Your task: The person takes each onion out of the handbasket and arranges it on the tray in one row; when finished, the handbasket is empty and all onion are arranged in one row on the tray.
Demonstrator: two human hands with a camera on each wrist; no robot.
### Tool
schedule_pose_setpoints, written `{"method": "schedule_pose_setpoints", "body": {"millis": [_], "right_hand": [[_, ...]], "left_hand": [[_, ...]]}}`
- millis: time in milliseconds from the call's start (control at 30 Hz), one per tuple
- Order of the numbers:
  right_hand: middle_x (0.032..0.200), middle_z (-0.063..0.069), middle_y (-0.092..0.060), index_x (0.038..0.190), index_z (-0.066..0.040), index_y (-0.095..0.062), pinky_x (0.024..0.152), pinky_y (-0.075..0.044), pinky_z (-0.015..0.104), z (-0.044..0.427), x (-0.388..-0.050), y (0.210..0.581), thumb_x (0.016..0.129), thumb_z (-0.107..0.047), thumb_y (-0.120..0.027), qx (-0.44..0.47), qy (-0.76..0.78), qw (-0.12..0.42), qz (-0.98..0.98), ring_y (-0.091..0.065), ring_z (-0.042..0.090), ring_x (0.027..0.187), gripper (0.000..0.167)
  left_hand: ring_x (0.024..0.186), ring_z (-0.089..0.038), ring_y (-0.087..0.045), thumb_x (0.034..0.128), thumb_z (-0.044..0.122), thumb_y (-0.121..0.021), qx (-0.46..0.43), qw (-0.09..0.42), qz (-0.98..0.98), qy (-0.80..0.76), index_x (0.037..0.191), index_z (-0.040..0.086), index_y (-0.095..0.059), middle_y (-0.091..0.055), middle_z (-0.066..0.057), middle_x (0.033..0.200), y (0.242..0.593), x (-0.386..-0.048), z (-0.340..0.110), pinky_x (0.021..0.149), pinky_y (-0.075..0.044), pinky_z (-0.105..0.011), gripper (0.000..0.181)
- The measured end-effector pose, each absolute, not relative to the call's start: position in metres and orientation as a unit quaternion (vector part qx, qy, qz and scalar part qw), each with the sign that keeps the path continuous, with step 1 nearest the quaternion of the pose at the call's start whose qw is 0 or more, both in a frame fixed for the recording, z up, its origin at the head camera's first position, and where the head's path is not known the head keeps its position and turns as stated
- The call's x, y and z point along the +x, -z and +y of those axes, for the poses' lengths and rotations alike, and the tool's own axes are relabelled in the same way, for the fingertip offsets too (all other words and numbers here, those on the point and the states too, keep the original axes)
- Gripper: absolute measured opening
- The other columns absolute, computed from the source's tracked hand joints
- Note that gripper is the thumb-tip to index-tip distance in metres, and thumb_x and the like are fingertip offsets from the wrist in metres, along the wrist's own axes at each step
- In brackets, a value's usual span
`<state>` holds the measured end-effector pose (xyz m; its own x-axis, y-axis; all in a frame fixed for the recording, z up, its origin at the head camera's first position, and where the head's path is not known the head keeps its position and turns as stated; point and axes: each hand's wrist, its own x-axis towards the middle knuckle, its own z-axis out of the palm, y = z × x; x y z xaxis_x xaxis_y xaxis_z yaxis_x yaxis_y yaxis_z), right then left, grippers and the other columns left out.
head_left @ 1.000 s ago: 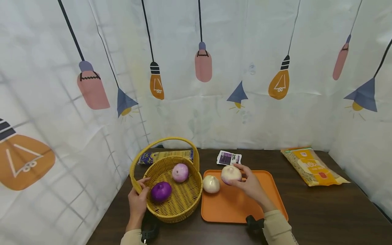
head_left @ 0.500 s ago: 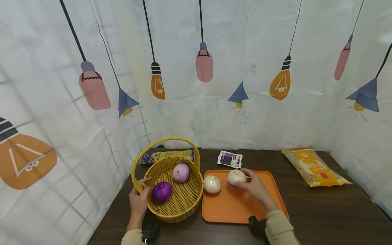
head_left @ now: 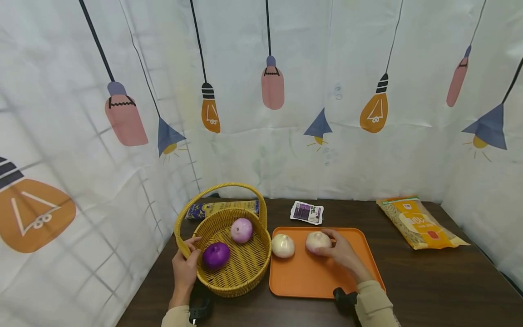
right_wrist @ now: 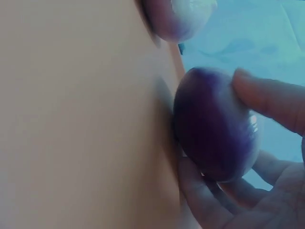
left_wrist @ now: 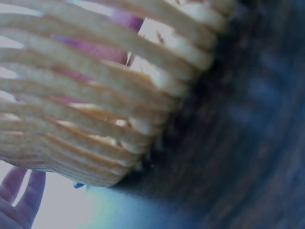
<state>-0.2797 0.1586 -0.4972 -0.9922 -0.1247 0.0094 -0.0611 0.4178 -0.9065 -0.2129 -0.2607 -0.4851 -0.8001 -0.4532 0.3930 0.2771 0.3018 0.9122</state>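
Note:
My right hand (head_left: 341, 250) holds a pale-topped onion (head_left: 318, 242) at the surface of the orange tray (head_left: 314, 279). In the right wrist view this onion (right_wrist: 217, 124) shows a dark purple side, with thumb and fingers around it. A second whitish onion (head_left: 283, 246) sits at the tray's left end. My left hand (head_left: 185, 268) grips the yellow woven basket (head_left: 241, 288) at its left side, where the handle (head_left: 222, 185) meets the rim. Inside the basket lie a deep purple onion (head_left: 216, 255) and a lighter purple onion (head_left: 242, 230).
Behind the basket lies a blue and yellow packet (head_left: 229, 208). A small white and purple packet (head_left: 306, 212) is behind the tray, and a yellow food bag (head_left: 421, 222) lies at the right on the dark table (head_left: 433, 286). A patterned curtain (head_left: 253, 154) closes off the back.
My right hand has moved the onion slightly right and down to the tray's surface. My left hand stays at the basket, and the other onions keep their places.

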Motion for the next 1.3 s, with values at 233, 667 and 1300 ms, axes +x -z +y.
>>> {"method": "schedule_pose_setpoints", "body": {"millis": [233, 667, 1300], "right_hand": [[0.131, 0.022, -0.055, 0.138, 0.0, -0.05, 0.091, -0.048, 0.048, 0.159, -0.28, 0.499, 0.078, -0.016, -0.082, -0.066, 0.528, 0.037, 0.846, -0.055, 0.036, 0.111, 0.07], [0.13, 0.019, -0.056, 0.136, -0.003, -0.053, 0.092, -0.047, 0.049, 0.153, -0.278, 0.499, 0.077, -0.008, -0.081, -0.103, 0.543, 0.054, 0.832, -0.055, 0.037, 0.114, 0.066], [0.132, 0.023, -0.055, 0.137, 0.003, -0.049, 0.094, -0.045, 0.05, 0.147, -0.279, 0.503, 0.079, -0.011, -0.079, -0.161, 0.527, 0.053, 0.833, -0.056, 0.04, 0.114, 0.067]], "left_hand": [[0.112, -0.029, -0.055, 0.0885, -0.008, -0.056, 0.063, 0.306, -0.749, 0.584, 0.085, -0.009, -0.049, -0.066, -0.021, 0.117, 0.485, -0.213, -0.261, 0.086, -0.038, -0.012, 0.008], [0.113, -0.032, -0.054, 0.0881, -0.009, -0.056, 0.057, 0.309, -0.746, 0.587, 0.084, -0.01, -0.048, -0.066, -0.022, 0.116, 0.485, -0.212, -0.261, 0.085, -0.037, -0.013, 0.009], [0.113, -0.034, -0.055, 0.0875, -0.009, -0.056, 0.05, 0.317, -0.746, 0.584, 0.084, -0.008, -0.049, -0.066, -0.022, 0.116, 0.486, -0.213, -0.261, 0.085, -0.037, -0.013, 0.008]]}}
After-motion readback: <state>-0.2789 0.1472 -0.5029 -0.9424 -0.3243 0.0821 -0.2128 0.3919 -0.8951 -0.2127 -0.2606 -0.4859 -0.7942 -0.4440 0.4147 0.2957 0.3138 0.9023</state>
